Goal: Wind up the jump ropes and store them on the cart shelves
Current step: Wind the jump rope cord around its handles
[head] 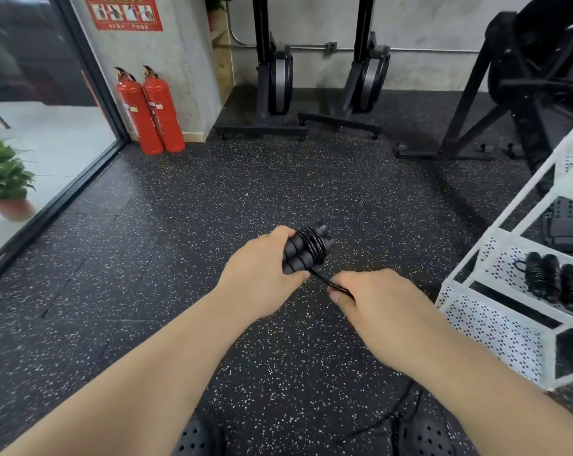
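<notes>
Two black perforated shoes [426,434] stand at the bottom edge on the black speckled rubber floor [212,199], and a thin black cord [385,414] lies on the floor beside the right shoe. Above them, the left hand [262,274] grips a pair of black foam handles [295,260], held side by side, with the black jump rope [314,245] wound in several turns around their upper part. The right hand [377,307] is just beside and pinches the free stretch of this rope between thumb and fingers. This stretch is taut between both hands. At the right stands a white perforated metal cart [495,330]. On one of its shelves lie several black wound ropes [555,274]. Two red fire extinguishers [150,110] stand far behind, near the glass door [41,126].
</notes>
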